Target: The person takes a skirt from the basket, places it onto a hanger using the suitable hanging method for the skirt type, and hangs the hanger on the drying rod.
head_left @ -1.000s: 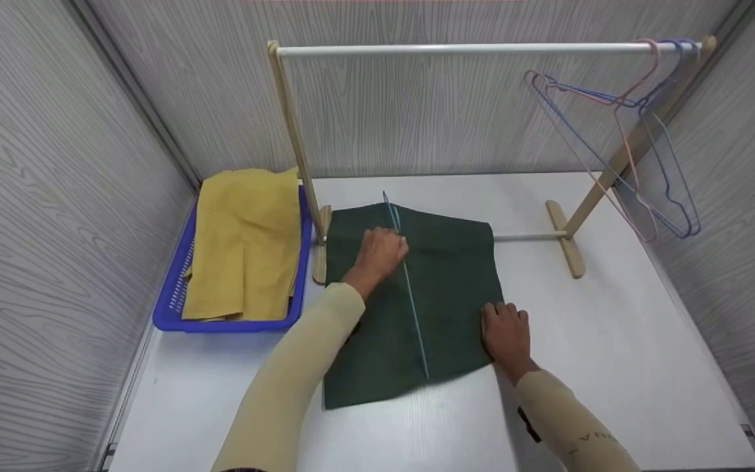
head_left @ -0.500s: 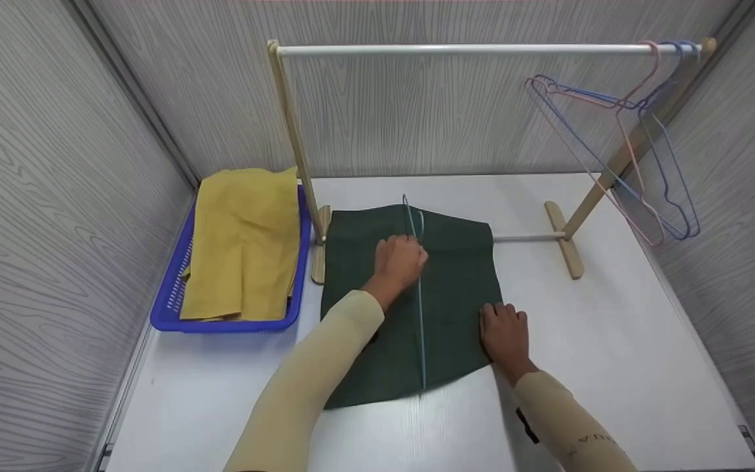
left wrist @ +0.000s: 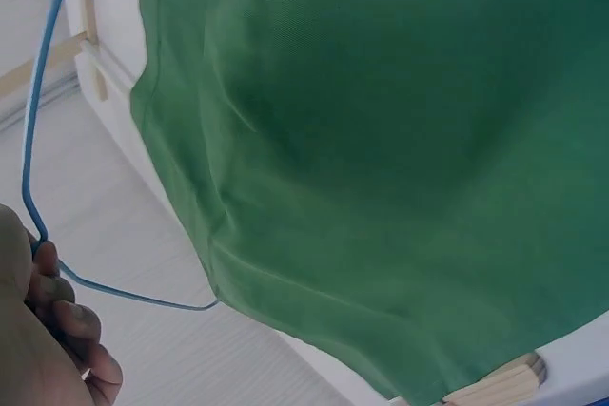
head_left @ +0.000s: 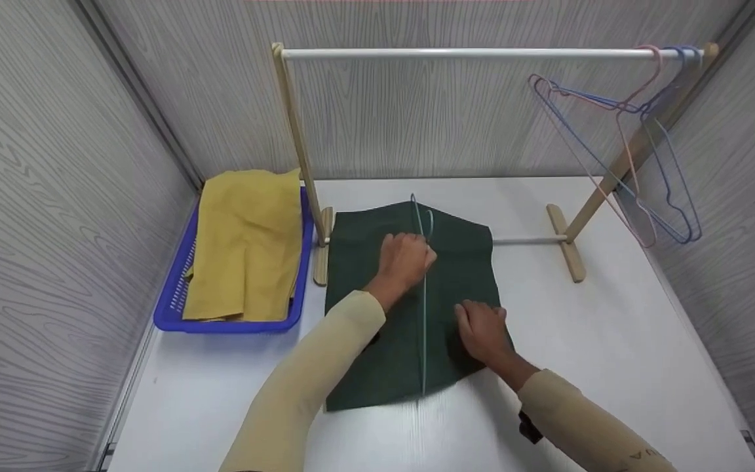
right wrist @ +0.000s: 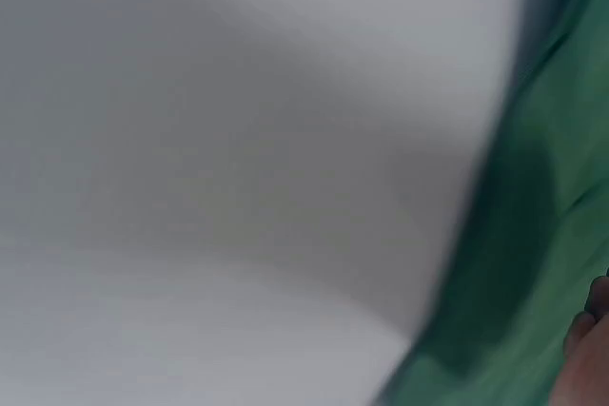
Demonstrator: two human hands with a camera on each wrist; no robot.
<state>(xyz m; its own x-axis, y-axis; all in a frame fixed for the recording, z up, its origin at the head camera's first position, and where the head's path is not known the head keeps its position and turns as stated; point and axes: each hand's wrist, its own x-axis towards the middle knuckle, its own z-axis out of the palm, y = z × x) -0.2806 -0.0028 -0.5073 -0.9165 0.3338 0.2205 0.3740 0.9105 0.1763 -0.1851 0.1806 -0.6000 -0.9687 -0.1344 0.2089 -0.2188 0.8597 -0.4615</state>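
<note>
A dark green piece of cloth lies spread on the white table, its far edge peaking near the middle. My left hand grips a light blue wire hanger close to its hook and holds it edge-on over the cloth. Curled fingers wrap the hanger in the left wrist view. Over the cloth's right side is my right hand, fingers loosely bent, with a shadow on the cloth beside it; no held thing shows. Only a bit of that hand appears in the right wrist view, by the green cloth.
Behind the cloth stands a wooden rack with a white rail. Pink and blue hangers hang at its right end. To the left, a blue basket holds folded yellow cloth. Grey panels enclose the table.
My left hand has shifted right with the hanger, which turned more in line with the cloth's middle. My right hand has left the cloth's right edge and moved inward to the left.
</note>
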